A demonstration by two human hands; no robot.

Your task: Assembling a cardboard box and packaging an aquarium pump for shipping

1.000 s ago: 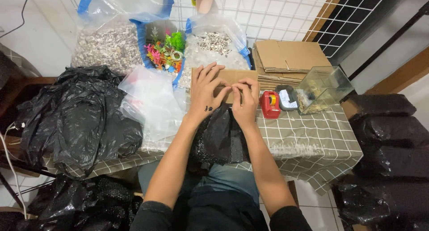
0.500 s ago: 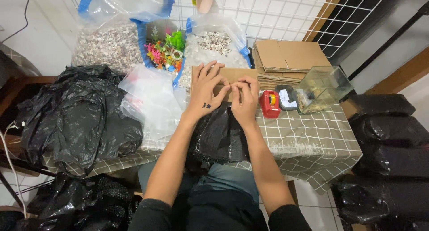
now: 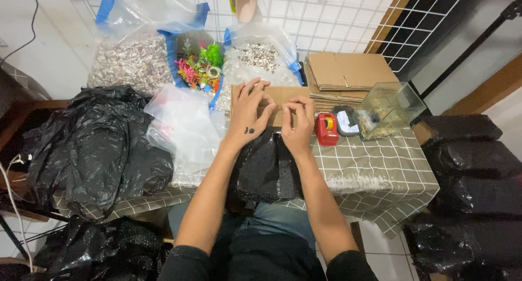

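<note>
A small flat cardboard box [image 3: 274, 101] lies on the bench [image 3: 370, 167], straight in front of the seated person, and both hands press on it. The left hand [image 3: 247, 115] lies spread over the box's left half, fingers wide and flat, holding nothing. The right hand [image 3: 298, 123] rests at the box's right edge, fingers curled narrow and pinching at the cardboard (what they grip, I cannot tell).

Since a second ago the hands have barely shifted; the left fingers have fanned slightly, so the pressing goes on in the same spot.

Just below the box, black bubble wrap [image 3: 266, 169] hangs over the bench edge. Right of the box sit a red tape dispenser [image 3: 326, 129] and a small glass tank [image 3: 389, 110]. Behind the box lie stacked cardboard sheets [image 3: 348, 74], gravel bags [image 3: 133, 61] and bright plastic plants [image 3: 198, 69]. Left of the box: clear bags [image 3: 185, 126], then black bags [image 3: 92, 145].
</note>
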